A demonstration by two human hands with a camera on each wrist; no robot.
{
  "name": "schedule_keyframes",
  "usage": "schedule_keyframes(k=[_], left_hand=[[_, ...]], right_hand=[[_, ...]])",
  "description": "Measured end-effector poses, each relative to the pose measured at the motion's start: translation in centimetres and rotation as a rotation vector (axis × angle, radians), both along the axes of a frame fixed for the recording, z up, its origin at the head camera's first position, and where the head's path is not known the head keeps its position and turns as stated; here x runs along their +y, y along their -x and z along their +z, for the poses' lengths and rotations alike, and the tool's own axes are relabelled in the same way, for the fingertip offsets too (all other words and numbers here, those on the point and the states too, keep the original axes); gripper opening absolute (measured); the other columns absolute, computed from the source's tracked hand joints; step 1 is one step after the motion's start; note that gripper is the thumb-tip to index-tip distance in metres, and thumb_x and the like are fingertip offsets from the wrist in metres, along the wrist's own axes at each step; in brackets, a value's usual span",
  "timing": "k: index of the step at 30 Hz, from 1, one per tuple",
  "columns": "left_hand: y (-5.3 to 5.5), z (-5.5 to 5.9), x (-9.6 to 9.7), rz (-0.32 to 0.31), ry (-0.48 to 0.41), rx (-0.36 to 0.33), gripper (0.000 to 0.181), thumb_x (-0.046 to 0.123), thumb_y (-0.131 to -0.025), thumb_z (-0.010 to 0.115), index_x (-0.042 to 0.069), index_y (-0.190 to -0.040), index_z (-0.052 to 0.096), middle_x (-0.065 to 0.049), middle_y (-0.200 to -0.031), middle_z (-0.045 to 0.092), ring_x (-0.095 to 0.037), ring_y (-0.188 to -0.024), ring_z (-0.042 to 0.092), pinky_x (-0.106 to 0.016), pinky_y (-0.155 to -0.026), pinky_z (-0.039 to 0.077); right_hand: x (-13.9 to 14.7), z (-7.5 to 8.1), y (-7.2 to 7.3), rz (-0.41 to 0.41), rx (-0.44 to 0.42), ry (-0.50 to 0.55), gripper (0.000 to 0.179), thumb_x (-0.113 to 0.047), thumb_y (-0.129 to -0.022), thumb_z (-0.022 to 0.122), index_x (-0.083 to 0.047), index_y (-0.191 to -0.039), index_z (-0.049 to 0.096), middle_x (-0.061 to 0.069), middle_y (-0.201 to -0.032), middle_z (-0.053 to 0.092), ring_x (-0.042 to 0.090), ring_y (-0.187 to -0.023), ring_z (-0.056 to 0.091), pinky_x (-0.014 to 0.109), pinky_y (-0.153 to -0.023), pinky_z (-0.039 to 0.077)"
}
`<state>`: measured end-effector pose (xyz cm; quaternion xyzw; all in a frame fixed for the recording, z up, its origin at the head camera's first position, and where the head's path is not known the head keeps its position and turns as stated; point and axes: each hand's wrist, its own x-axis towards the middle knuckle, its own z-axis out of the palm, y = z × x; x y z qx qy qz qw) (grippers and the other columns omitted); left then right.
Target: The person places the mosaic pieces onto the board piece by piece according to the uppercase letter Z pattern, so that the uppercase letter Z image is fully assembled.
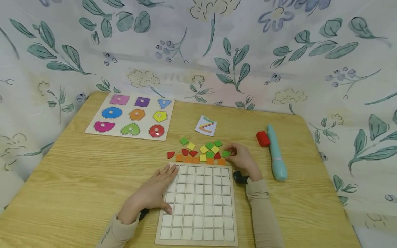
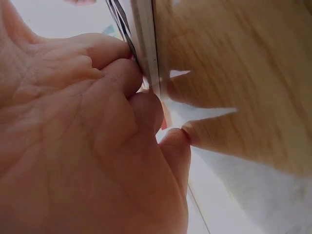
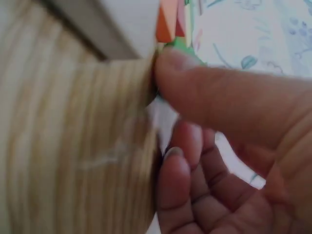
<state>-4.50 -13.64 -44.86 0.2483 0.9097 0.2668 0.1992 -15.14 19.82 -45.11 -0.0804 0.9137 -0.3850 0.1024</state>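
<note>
A wooden grid board (image 1: 199, 203) lies on the table in front of the person. The left hand (image 1: 156, 189) rests on its left side, fingers spread over the upper left corner and thumb over the left squares. In the left wrist view, the left palm (image 2: 87, 131) stands beside the board edge. Just past the board's upper right corner, the right hand (image 1: 243, 158) holds a green square tile (image 1: 226, 154) between thumb and curled fingers. The thumb (image 3: 180, 63) covers part of that tile in the right wrist view. Red (image 1: 171, 155), yellow (image 1: 191, 146) and orange tiles (image 1: 180, 157) lie scattered along the board's far edge.
A small pattern card (image 1: 206, 125) lies behind the tiles. At the back left is a knobbed shape puzzle (image 1: 130, 117). To the right are a red block (image 1: 263, 138) and a turquoise stick-like object (image 1: 277, 155). Floral cloth (image 1: 198, 51) hangs behind the table.
</note>
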Motion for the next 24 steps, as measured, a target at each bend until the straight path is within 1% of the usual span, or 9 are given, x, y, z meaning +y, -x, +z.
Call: schedule_keyframes(k=[4,7,8,9,11,14,16,19,24], left_hand=[[-0.1,-0.1,0.0,0.007,-0.019,-0.008,0.131,0.039,-0.051,0.09,0.0,-0.153,0.018,-0.017,-0.162,0.012,-0.037,-0.15,0.008,-0.058,-0.121,0.012],[-0.1,-0.2,-0.1,0.005,-0.022,0.0,0.131,0.039,-0.051,0.09,0.0,-0.153,0.019,-0.017,-0.162,0.012,-0.037,-0.15,0.008,-0.059,-0.121,0.011],[-0.1,-0.2,-0.1,0.003,-0.02,0.006,0.131,0.039,-0.051,0.09,0.0,-0.153,0.019,-0.017,-0.162,0.012,-0.038,-0.15,0.008,-0.059,-0.121,0.011],[-0.1,-0.2,-0.1,0.0,-0.019,0.011,0.131,0.04,-0.051,0.09,0.0,-0.153,0.019,-0.017,-0.162,0.013,-0.038,-0.15,0.009,-0.059,-0.121,0.011],[-0.1,-0.1,-0.3,-0.004,-0.013,0.016,0.131,0.04,-0.051,0.09,-0.001,-0.153,0.019,-0.017,-0.162,0.013,-0.038,-0.15,0.009,-0.059,-0.12,0.011],[0.0,0.1,-0.4,-0.008,-0.005,0.014,0.131,0.04,-0.051,0.09,-0.001,-0.153,0.019,-0.018,-0.162,0.013,-0.038,-0.15,0.009,-0.059,-0.12,0.011],[0.0,0.2,-0.4,-0.013,-0.007,0.013,0.13,0.04,-0.052,0.09,-0.001,-0.153,0.019,-0.018,-0.162,0.013,-0.039,-0.15,0.009,-0.059,-0.12,0.011],[0.1,0.2,-0.2,-0.019,-0.002,0.017,0.13,0.041,-0.053,0.089,-0.001,-0.153,0.019,-0.018,-0.162,0.014,-0.038,-0.15,0.009,-0.059,-0.12,0.012],[0.1,0.1,-0.3,-0.023,-0.008,0.013,0.129,0.042,-0.053,0.089,-0.002,-0.153,0.019,-0.018,-0.162,0.014,-0.039,-0.15,0.009,-0.059,-0.12,0.012]], right_hand=[[0.1,0.2,-0.2,-0.07,0.007,-0.008,0.017,-0.003,-0.086,0.069,0.001,-0.102,0.065,0.017,-0.098,0.068,0.026,-0.088,0.063,0.032,-0.078,0.052],[-0.4,0.9,-0.3,-0.115,0.025,-0.006,0.019,-0.008,-0.09,0.066,0.001,-0.107,0.068,0.018,-0.102,0.07,0.029,-0.093,0.064,0.036,-0.082,0.053],[-0.8,1.2,-0.4,-0.117,0.031,0.001,0.02,-0.009,-0.091,0.065,0.0,-0.108,0.068,0.018,-0.103,0.07,0.028,-0.095,0.065,0.035,-0.082,0.053],[-1.4,1.5,-0.5,-0.115,0.016,0.023,0.022,-0.01,-0.092,0.064,0.0,-0.111,0.069,0.018,-0.104,0.071,0.028,-0.094,0.065,0.035,-0.081,0.054],[-3.0,1.9,-0.6,-0.079,-0.04,0.087,0.024,-0.012,-0.093,0.063,0.0,-0.114,0.068,0.018,-0.103,0.071,0.026,-0.091,0.067,0.033,-0.077,0.056],[-6.0,2.1,-1.0,0.012,-0.161,0.18,0.024,-0.012,-0.094,0.061,0.001,-0.114,0.068,0.018,-0.098,0.07,0.02,-0.079,0.068,0.028,-0.07,0.058],[-8.0,2.1,-1.1,0.065,-0.211,0.177,0.021,-0.013,-0.094,0.062,-0.001,-0.11,0.069,0.015,-0.094,0.07,0.015,-0.073,0.067,0.025,-0.066,0.057],[-10.5,2.0,-1.4,0.134,-0.217,0.111,0.015,-0.013,-0.092,0.064,-0.004,-0.103,0.07,0.01,-0.091,0.07,0.011,-0.071,0.063,0.022,-0.064,0.053],[-13.1,1.7,-2.1,0.228,-0.171,0.021,0.01,-0.013,-0.089,0.067,-0.005,-0.095,0.07,0.008,-0.09,0.069,0.012,-0.075,0.059,0.019,-0.065,0.048]])
